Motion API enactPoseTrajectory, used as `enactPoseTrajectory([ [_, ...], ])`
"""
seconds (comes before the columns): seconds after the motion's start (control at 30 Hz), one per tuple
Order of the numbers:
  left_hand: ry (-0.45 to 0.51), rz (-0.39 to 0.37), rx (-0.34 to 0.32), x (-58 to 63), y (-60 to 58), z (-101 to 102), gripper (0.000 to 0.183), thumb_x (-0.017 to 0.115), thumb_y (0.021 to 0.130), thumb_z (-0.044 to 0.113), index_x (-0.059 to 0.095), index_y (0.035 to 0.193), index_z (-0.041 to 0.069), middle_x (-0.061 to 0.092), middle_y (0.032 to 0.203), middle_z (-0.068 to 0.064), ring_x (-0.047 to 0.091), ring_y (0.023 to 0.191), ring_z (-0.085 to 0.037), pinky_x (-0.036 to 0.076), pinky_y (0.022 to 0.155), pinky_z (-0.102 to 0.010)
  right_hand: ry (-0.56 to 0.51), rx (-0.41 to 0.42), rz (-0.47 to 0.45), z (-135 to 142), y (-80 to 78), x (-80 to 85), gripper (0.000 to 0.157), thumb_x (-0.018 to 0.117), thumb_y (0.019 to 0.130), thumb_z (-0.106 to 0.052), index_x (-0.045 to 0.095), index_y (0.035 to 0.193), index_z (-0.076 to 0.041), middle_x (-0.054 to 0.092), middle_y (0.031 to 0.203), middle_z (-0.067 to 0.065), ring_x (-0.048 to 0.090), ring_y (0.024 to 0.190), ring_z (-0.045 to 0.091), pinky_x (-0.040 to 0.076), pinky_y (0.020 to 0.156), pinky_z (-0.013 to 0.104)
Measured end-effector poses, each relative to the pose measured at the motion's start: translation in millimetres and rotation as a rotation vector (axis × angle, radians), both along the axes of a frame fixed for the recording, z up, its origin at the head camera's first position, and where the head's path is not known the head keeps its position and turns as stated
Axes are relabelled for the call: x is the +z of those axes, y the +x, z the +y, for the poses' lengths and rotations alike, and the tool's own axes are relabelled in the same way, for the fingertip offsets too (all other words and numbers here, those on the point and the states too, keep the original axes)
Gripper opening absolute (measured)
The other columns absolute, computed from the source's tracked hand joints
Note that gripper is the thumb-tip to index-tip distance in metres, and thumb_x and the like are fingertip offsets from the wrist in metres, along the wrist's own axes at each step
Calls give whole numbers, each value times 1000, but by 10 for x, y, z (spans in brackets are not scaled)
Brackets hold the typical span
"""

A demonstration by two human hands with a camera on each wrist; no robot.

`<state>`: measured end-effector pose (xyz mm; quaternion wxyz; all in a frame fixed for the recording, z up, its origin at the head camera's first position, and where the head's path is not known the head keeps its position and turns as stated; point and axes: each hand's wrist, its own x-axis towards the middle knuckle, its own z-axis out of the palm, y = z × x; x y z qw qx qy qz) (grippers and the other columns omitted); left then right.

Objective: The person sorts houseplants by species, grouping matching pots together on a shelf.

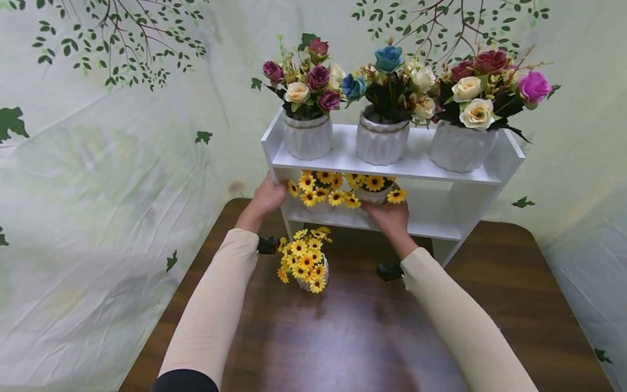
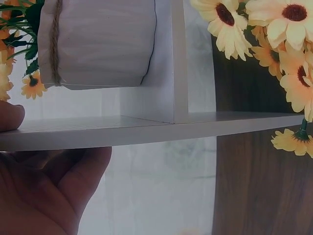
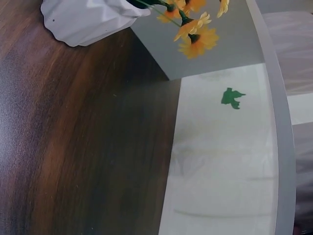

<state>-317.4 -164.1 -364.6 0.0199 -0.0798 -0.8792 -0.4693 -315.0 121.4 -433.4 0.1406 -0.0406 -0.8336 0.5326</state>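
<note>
A white two-tier shelf [image 1: 436, 230] stands on the table. My left hand [image 1: 268, 196] grips its left side panel [image 2: 132, 137]; in the left wrist view the panel's edge lies between thumb and fingers. On the lower board, my right hand [image 1: 394, 219] holds a white pot of yellow daisies [image 1: 374, 194] from the front right. Left of it on that board sits another pot of yellow daisies [image 1: 320, 190]. A third daisy pot [image 1: 305, 262] stands on the table before the shelf's left end. The right wrist view hardly shows the right hand.
Three white pots with mixed roses [image 1: 307, 137] line the upper board. The brown wooden table [image 1: 338, 337] runs toward me. Behind and beside it hangs a pale cloth [image 1: 122, 207] printed with leaves and branches.
</note>
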Motion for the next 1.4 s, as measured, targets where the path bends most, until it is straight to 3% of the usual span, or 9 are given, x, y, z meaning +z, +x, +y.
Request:
enactPoseTrajectory([
  [0.27, 0, -10, 5, 8, 12, 14, 54, 36, 102, 16, 22, 154, 11, 40, 151, -22, 50, 130, -45, 46, 104, -61, -38, 5, 55, -1, 12, -30, 79, 87, 70, -29, 48, 135, -6, 61, 131, 13, 58, 123, 28, 48, 103, 46],
  [0.5, -11, -16, 14, 19, 20, 6, 53, 35, 102, 15, 21, 153, 9, 40, 151, -24, 49, 130, -46, 45, 105, -61, 18, 44, 91, 6, 122, -36, 74, 81, 76, -28, 45, 137, -5, 56, 132, 17, 55, 119, 32, 47, 100, 50],
  [0.57, -8, -14, 11, 17, 18, 2, 53, 35, 102, 15, 21, 153, 9, 40, 150, -23, 49, 130, -45, 45, 105, -61, 26, -5, 167, -6, 221, -82, 69, 79, 78, -28, 47, 134, -3, 56, 130, 19, 53, 117, 34, 46, 97, 52],
  [0.7, 5, -9, 0, 15, 16, 4, 53, 36, 102, 14, 22, 153, 9, 40, 150, -23, 49, 130, -45, 45, 104, -61, 44, -91, 427, -27, 479, -297, 51, 75, 83, -18, 56, 127, 1, 56, 129, 21, 51, 120, 36, 46, 88, 47],
  [0.83, 14, -9, -10, 13, 8, 4, 53, 36, 101, 13, 21, 153, 9, 39, 151, -23, 49, 131, -45, 45, 104, -61, 77, -38, 699, -48, 678, -604, 23, 70, 82, 2, 67, 105, 3, 66, 115, 19, 58, 109, 34, 44, 78, 35],
  [0.93, 7, -8, -7, 14, 1, -11, 54, 35, 102, 14, 21, 154, 10, 39, 152, -23, 49, 132, -45, 45, 104, -62, 90, 57, 780, -88, 780, -799, 12, 66, 81, 9, 70, 90, 2, 71, 96, 15, 62, 92, 30, 45, 78, 29],
  [1.07, 4, 3, -6, 16, -20, -29, 53, 35, 103, 15, 22, 154, 10, 39, 152, -22, 49, 132, -45, 45, 105, -61, 110, 204, 673, -180, 900, -969, 11, 66, 81, 8, 70, 86, -2, 70, 87, 8, 63, 81, 22, 52, 73, 29],
  [1.2, 12, 13, -24, 15, -32, -24, 53, 35, 104, 16, 22, 154, 11, 39, 152, -22, 48, 133, -44, 44, 105, -61, 183, 280, 397, -290, 1017, -1106, 20, 72, 82, 1, 68, 101, -4, 65, 104, 9, 62, 85, 22, 54, 69, 35],
  [1.4, 5, 5, -20, 4, -25, -4, 51, 35, 104, 17, 24, 153, 12, 40, 151, -21, 48, 133, -44, 44, 105, -61, 263, 321, 10, -435, 1127, -1292, 51, 75, 81, -9, 56, 128, -4, 54, 130, 16, 62, 101, 29, 54, 83, 43],
])
